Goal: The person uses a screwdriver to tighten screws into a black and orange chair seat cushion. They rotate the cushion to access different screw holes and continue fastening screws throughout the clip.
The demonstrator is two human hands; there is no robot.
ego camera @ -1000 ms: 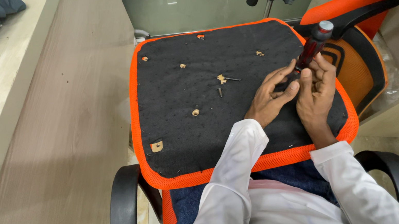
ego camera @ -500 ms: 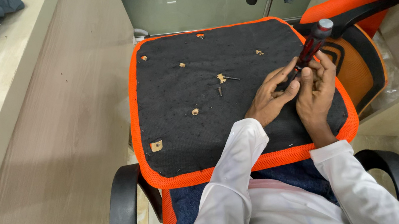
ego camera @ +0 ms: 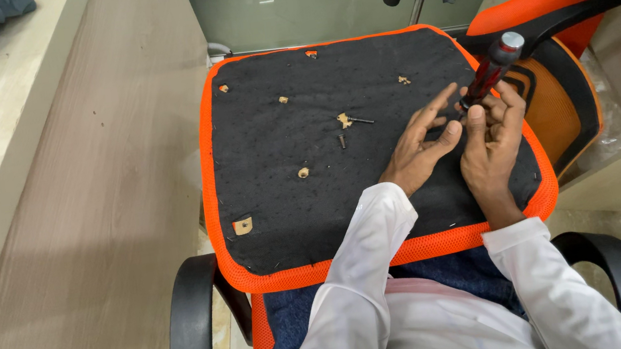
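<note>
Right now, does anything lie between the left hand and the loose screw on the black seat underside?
Nothing visible does. The left hand rests on the seat underside; bare black fabric runs from it to the loose screw. The right hand holds the screwdriver.

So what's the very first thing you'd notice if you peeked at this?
The big black seat cushion with its bright orange edge, lying upside down across the person's lap in the middle. At its right side the right hand grips a red-and-black screwdriver, with the left hand spread open beside it. A loose dark screw lies near the cushion's centre.
</note>
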